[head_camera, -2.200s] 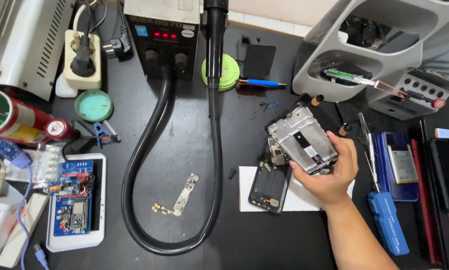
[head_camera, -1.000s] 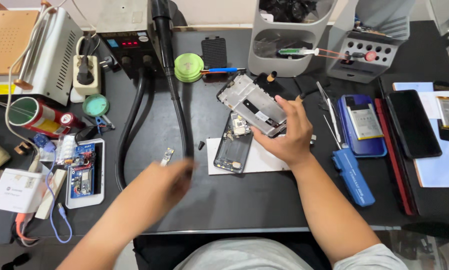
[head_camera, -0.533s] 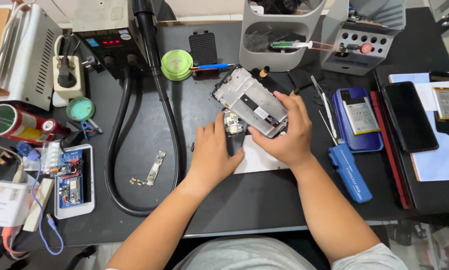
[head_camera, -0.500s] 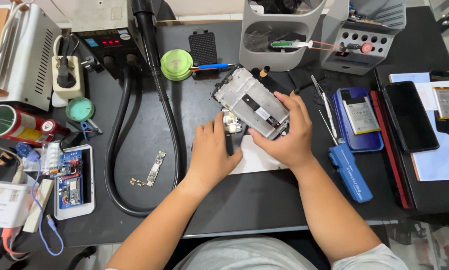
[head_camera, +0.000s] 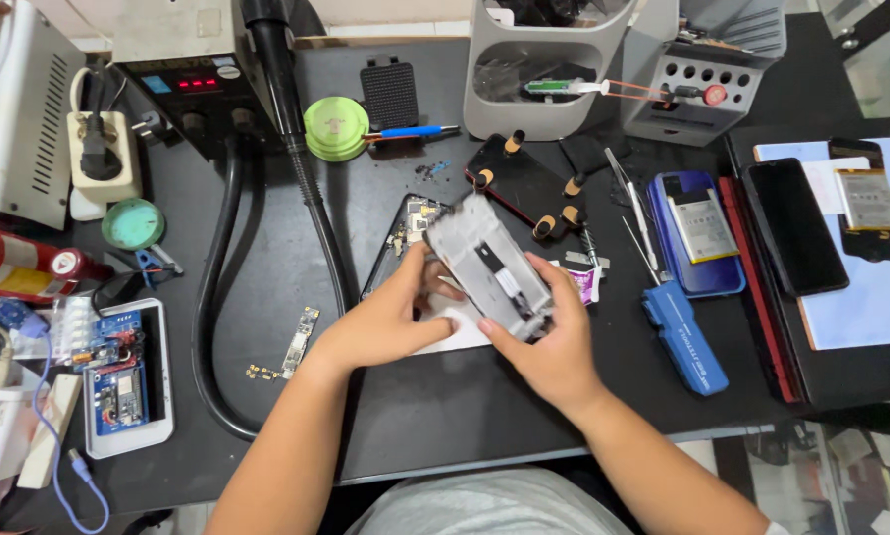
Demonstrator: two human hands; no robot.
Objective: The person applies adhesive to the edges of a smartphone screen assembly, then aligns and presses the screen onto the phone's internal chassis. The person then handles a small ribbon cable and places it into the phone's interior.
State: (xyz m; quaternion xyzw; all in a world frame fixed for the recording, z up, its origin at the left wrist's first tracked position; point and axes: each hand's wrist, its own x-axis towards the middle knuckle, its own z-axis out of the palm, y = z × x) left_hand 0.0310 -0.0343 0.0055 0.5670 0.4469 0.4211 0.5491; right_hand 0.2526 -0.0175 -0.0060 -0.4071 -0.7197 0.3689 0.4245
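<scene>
We take the silver phone frame (head_camera: 488, 267), held tilted over the middle of the black bench mat (head_camera: 445, 416), as our landmark. Far to its left sits a white tray holding a blue circuit board (head_camera: 123, 372), cut off partly by loose wires, and nearer lies a thin gold-flecked flex strip (head_camera: 296, 342). A ribbed black hose (head_camera: 212, 327) loops from the grey hot-air station behind it. Just left of the frame, our left hand (head_camera: 380, 327) pinches its lower left edge between thumb and curled fingers. The frame itself is flat, rectangular metal with a dark slot down its centre. Under and behind it a black phone shell (head_camera: 397, 238) rests on the mat, mostly hidden. Our right hand (head_camera: 554, 352) grips the frame's lower right end, fingers closed around the edge. Right of it lie a blue plastic tool (head_camera: 684, 337), a blue phone back (head_camera: 697, 233) and a glossy dark handset (head_camera: 793, 226). The mat is matte, dusty and crowded.
</scene>
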